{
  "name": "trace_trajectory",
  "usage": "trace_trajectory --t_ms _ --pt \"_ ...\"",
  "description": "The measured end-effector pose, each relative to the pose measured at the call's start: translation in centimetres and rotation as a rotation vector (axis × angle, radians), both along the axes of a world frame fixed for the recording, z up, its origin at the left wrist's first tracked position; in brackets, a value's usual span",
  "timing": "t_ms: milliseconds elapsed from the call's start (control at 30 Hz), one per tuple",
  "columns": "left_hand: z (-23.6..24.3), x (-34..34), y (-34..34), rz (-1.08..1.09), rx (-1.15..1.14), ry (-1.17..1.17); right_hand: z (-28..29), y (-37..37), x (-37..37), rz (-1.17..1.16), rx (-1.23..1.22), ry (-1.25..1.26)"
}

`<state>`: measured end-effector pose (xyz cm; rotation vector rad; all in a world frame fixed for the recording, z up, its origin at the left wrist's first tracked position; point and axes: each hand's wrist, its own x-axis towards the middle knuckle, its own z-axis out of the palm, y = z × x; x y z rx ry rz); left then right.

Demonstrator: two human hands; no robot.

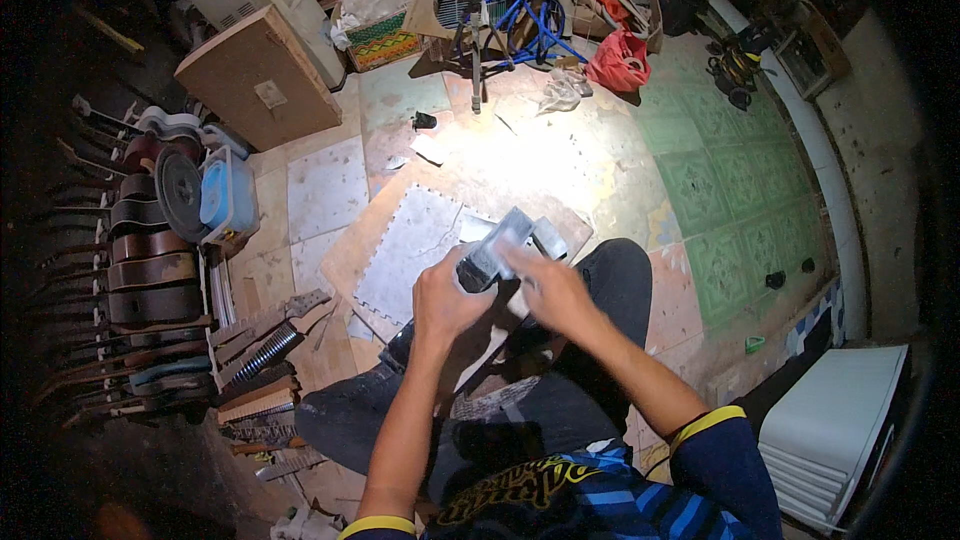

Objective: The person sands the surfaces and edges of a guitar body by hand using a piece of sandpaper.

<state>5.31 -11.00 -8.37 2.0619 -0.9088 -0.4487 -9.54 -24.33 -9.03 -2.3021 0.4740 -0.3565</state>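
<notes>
My left hand (448, 292) is wrapped round a grey, dusty, rectangular block (514, 224) with a dark lower end, tilted up and away above my lap. What kind of thing it is I cannot make out. My right hand (552, 288) is at the block's right side, its fingers over the upper face and smeared by motion; whether they pinch anything does not show. Just beyond that hand lies a small pale grey piece (548, 239). Under and beyond both hands a pale mat with toothed edges (408, 240) rests on a brown board (345, 258).
Saw blades and a coiled spring (268, 355) lie at the left, near a rack of tools (150, 260) and a blue-lidded tub (226, 195). A wooden panel (258, 80), blue hose (540, 25) and red bag (618, 62) stand far off. A white ribbed casing (835, 430) is near right.
</notes>
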Motion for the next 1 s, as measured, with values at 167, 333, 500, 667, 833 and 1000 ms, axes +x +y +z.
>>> trace_trajectory --t_ms 167,333,500,667,833,1000 --pt "0.0 0.0 0.0 -0.001 -0.024 -0.057 0.4 1.2 0.5 -0.072 -0.079 -0.024" --pt "0.1 -0.1 0.0 -0.004 -0.03 -0.066 1.7 -1.7 0.5 -0.139 -0.013 0.293" --pt "-0.1 -0.1 -0.2 -0.015 -0.044 -0.005 1.3 2.8 -0.6 -0.02 -0.046 -0.201" --pt "0.0 -0.1 0.0 -0.016 -0.05 -0.065 1.5 0.7 0.2 -0.124 0.002 0.165" --pt "0.3 0.0 -0.1 -0.018 -0.046 -0.011 1.3 0.4 0.0 -0.08 -0.021 0.035" --pt "-0.1 0.2 0.1 -0.015 -0.04 -0.026 -0.3 2.6 -0.3 -0.042 0.018 -0.14"
